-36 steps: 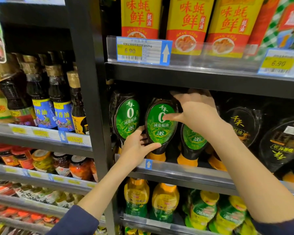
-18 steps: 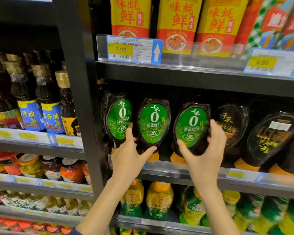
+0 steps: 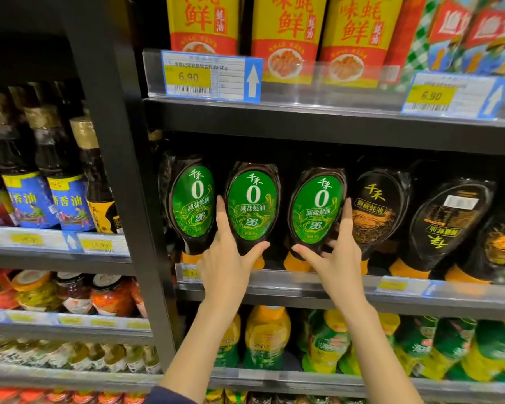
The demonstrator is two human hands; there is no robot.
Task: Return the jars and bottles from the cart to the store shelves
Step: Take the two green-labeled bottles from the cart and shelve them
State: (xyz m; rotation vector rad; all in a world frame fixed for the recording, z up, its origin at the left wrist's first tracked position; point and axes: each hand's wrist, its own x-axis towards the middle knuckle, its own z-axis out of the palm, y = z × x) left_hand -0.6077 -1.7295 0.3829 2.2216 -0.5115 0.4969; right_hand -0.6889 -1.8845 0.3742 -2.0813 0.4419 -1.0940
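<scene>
On middle shelf [image 3: 303, 284], head view: left hand [image 3: 226, 263] clasps second green-label bottle [image 3: 252, 205] between thumb and forefinger; right hand [image 3: 337, 258] clasps third green-label bottle [image 3: 317, 211] likewise. Both stand cap-down, labels front. One second earlier right hand reached over third bottle's top; now low, bottle squared, placement looks done

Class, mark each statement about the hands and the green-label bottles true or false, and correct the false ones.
1. Three green-label bottles stand side by side on one shelf. True.
2. The left hand holds the leftmost one. False: it holds the middle green-label bottle.
3. The right hand holds the right green-label bottle. True.
4. These bottles stand cap upward. False: their orange caps are at the bottom.
</scene>
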